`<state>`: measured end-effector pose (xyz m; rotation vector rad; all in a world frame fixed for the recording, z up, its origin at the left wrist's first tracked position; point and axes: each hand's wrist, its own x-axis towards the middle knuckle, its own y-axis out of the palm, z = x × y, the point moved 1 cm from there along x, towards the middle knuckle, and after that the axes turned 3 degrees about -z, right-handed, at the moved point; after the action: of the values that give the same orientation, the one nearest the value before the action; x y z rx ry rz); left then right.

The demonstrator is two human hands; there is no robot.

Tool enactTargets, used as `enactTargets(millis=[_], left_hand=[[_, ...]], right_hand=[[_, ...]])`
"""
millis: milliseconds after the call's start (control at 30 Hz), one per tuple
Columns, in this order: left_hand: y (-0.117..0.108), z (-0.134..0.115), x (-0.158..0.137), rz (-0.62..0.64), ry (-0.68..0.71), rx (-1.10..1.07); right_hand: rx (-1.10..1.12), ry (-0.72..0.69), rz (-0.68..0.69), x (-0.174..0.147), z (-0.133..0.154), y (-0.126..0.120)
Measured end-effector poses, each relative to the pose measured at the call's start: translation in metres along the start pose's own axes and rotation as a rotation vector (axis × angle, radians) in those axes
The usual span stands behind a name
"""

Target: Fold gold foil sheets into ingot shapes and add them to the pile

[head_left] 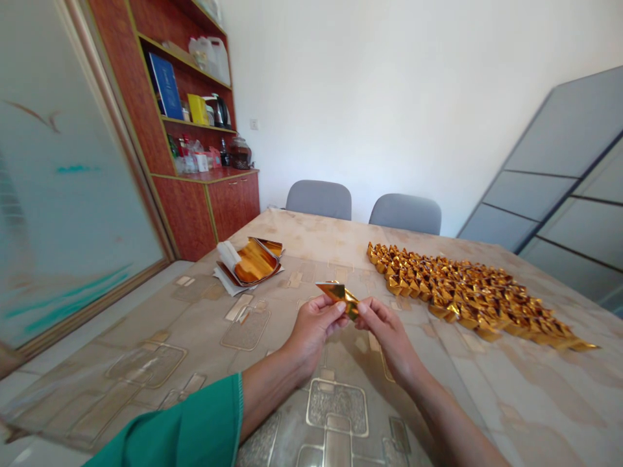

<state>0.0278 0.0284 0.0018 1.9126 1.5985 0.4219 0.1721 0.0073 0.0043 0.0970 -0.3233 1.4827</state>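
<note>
The folded, pointed gold-foil piece [332, 292] is pinched above the beige patterned table [314, 241] by the left hand [317, 322] and right hand [388, 329], thumbs and fingers closed on it. Gold foil sheets [260, 262] lie stacked toward the table's left edge; rows of folded gold-foil shapes [455, 285] spread toward its right edge.

There are two hands [311, 329], two chairs [318, 199], dozens of foil shapes [450, 285].

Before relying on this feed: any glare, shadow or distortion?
Head view: soft shadow on the tablecloth below the right hand; head view: reflections on the held gold foil and folded gold pieces; head view: wide-angle distortion, the wooden cabinet leaning at left.
</note>
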Motion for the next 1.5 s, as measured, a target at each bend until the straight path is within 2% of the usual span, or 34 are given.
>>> enactTargets(millis=[200,400,600,733,933,1133,1267,1500], left_hand=[[-0.002,0.002,0.001,0.005,-0.025,0.006],[-0.001,0.001,0.0,0.022,0.014,0.039],[-0.001,0.0,0.0,0.037,-0.015,0.113],[-0.003,-0.001,0.001,0.015,-0.078,0.065],[-0.006,-0.001,0.003,0.006,-0.145,-0.031],[-0.007,0.0,0.004,0.028,-0.119,0.026],[-0.006,-0.001,0.003,0.03,-0.066,0.079],[-0.005,0.002,0.002,0.025,-0.014,0.198]], right_hand=[[-0.044,-0.008,-0.017,0.001,-0.006,0.002],[-0.033,-0.014,0.01,0.001,-0.003,0.0],[-0.124,-0.038,-0.088,0.002,0.003,-0.004],[-0.125,-0.023,-0.052,0.001,0.003,-0.002],[-0.063,0.014,0.098,0.0,-0.001,0.005],[-0.073,-0.046,0.078,-0.001,0.0,0.007],[-0.049,0.005,0.112,-0.002,0.0,0.003],[-0.025,0.058,0.007,0.002,-0.006,0.0]])
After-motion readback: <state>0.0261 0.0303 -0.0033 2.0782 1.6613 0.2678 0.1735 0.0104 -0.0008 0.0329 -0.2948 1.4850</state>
